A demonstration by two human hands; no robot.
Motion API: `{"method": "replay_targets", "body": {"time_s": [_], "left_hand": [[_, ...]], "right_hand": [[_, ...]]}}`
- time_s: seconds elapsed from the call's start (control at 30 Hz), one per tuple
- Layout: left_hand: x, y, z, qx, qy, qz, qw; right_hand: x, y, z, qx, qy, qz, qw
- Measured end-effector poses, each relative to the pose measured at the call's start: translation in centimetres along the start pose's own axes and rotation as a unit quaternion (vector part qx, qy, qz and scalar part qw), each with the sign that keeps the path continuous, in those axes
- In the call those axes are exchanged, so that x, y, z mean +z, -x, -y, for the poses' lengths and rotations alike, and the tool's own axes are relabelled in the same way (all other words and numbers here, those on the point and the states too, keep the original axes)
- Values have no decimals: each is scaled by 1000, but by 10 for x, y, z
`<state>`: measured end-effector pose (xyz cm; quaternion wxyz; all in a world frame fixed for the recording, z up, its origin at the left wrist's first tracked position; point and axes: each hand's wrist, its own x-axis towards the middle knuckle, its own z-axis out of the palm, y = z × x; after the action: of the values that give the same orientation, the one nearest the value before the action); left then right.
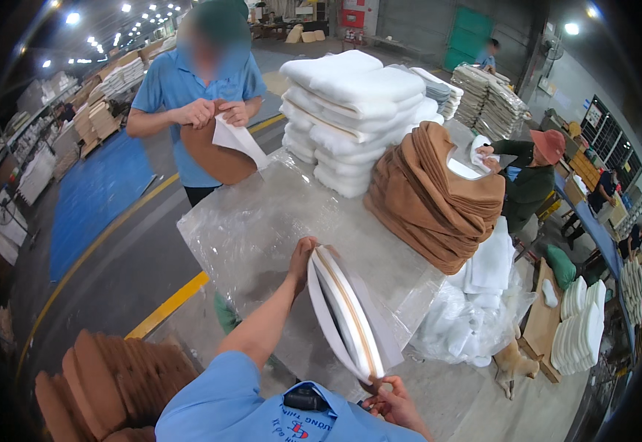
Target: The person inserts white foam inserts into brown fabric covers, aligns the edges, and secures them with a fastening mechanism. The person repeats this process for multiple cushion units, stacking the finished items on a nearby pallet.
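Observation:
Over the plastic-covered table, a padded cushion (350,317) is held on edge, its long side gaping. White padding with a tan strip along it shows between pale grey outer layers. My left hand (302,259) is closed round its far end. At the near end, the fingers of my right hand (394,403) pinch a corner, where a bit of brown cloth shows. Just beyond stands a heap of brown fabric covers (431,199), and behind it are stacked white padding sheets (354,110).
Clear plastic sheeting covers the table (240,221). Across it, a co-worker handles a brown cover (221,151) with white lining. Another person works beyond the brown heap. Brown cushions (107,383) are stacked at lower left; bagged white padding (468,324) and a dog (516,365) are at right.

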<state>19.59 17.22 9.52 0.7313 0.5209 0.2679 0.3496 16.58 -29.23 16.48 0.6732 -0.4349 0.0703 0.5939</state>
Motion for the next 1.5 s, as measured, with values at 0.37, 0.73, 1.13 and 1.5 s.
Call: {"method": "replay_targets", "body": {"time_s": [0.37, 0.73, 1.13, 1.5], "left_hand": [[40, 15, 1, 8, -32, 23, 999], [20, 19, 6, 3, -177, -13, 984], [72, 76, -12, -7, -131, -84, 988], [114, 71, -2, 19, -147, -226, 963]], "right_hand": [[-48, -92, 62, 199, 378, 245, 870], [74, -238, 237, -226, 441, 193, 847], [181, -352, 244, -189, 674, 304, 646], [152, -372, 225, -218, 551, 285, 754]]}}
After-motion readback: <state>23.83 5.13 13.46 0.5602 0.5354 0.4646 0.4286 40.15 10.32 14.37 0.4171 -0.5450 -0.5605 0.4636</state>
